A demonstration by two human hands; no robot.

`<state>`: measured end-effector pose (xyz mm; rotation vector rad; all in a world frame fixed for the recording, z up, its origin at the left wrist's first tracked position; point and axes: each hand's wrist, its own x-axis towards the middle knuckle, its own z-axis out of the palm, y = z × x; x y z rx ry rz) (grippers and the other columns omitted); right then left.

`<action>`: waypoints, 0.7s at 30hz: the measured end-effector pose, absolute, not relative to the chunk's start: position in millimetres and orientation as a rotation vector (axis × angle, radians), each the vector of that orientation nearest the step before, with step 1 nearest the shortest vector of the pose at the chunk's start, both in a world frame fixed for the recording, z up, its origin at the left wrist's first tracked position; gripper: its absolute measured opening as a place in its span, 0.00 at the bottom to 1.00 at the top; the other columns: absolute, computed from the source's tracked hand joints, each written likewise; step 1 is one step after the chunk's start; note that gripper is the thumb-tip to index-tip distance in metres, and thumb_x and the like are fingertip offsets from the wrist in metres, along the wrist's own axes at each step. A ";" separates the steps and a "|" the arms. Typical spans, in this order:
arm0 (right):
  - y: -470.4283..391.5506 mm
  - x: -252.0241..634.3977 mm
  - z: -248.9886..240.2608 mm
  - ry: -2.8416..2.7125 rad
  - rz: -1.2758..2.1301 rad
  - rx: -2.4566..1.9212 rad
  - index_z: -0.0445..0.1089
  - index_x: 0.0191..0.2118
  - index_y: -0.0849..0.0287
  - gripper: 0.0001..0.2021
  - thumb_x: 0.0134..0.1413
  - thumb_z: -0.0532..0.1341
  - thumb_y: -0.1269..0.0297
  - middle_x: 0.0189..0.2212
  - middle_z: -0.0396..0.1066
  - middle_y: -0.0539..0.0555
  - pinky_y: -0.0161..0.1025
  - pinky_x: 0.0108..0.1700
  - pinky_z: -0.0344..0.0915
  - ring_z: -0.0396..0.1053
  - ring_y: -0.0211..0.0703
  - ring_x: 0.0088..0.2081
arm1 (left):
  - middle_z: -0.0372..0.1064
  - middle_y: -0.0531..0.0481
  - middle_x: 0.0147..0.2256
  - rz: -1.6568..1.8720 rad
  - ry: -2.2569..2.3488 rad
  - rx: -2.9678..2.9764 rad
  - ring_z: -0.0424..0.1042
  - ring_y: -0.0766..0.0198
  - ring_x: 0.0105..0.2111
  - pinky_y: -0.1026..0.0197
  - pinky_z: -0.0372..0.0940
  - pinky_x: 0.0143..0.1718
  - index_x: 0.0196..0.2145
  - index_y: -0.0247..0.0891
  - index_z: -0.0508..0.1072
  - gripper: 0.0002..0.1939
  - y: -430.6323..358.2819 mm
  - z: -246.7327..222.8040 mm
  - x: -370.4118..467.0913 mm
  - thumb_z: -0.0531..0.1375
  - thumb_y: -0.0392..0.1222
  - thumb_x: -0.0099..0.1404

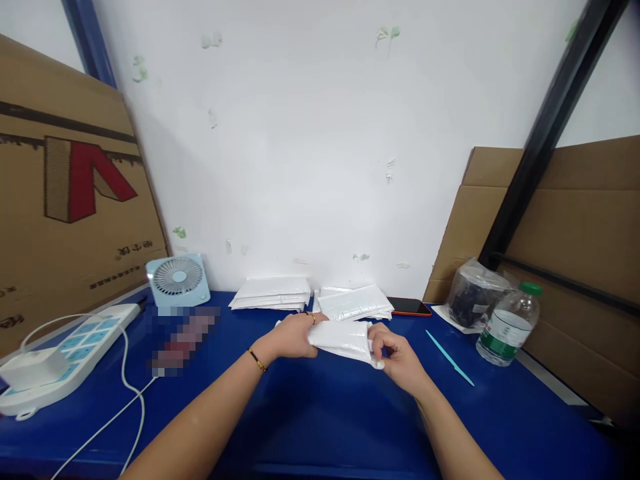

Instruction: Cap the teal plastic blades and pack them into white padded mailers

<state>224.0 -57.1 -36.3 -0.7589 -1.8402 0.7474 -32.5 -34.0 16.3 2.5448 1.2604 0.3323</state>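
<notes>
Toward the back edge of the blue table (310, 427), a flat, glossy white plastic packet (343, 339) is being held: the left hand (295, 337) is clamping its left end between thumb and fingers, the right hand (397, 353) is pinching its right end. Two stacks of flat white packets (273, 293) are lying behind it, along that edge.

Glossy, wrinkled plastic packet (343, 339)

A white wall (300, 147) with patchy green marks (140, 69) backs a blue table (310, 420). A black post (549, 127) stands at right.
</notes>
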 end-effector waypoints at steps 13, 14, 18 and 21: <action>-15.5 176.9 -66.8 -0.264 1.672 -0.741 0.65 0.39 0.57 0.16 0.55 0.49 0.52 0.30 0.72 0.53 0.42 0.31 0.66 0.71 0.46 0.32 | 0.67 0.42 0.38 0.051 1.460 3.256 0.64 0.53 0.41 0.53 0.53 0.41 0.43 0.40 0.69 0.22 -23.4 75.0 13.8 0.60 0.37 0.47; -13.8 172.4 -67.9 -0.232 1.677 -0.742 0.65 0.39 0.57 0.16 0.56 0.48 0.52 0.30 0.73 0.53 0.41 0.30 0.66 0.71 0.46 0.31 | 0.67 0.42 0.38 0.008 1.432 3.301 0.63 0.53 0.41 0.53 0.52 0.41 0.41 0.39 0.70 0.19 -25.4 79.1 22.2 0.60 0.36 0.48; -11.3 165.2 -68.7 -0.119 1.610 -0.801 0.64 0.37 0.56 0.10 0.57 0.49 0.58 0.25 0.72 0.50 0.39 0.28 0.67 0.72 0.43 0.28 | 0.68 0.42 0.38 -0.167 1.390 3.394 0.62 0.54 0.41 0.54 0.50 0.40 0.37 0.37 0.72 0.12 -34.4 90.8 48.0 0.59 0.34 0.52; -13.2 167.2 -69.1 -0.135 1.579 -0.847 0.63 0.36 0.56 0.07 0.55 0.52 0.60 0.24 0.72 0.49 0.37 0.26 0.67 0.72 0.42 0.27 | 0.68 0.42 0.39 -0.253 1.403 3.412 0.63 0.54 0.41 0.54 0.50 0.39 0.36 0.37 0.73 0.10 -40.6 100.0 55.7 0.58 0.34 0.54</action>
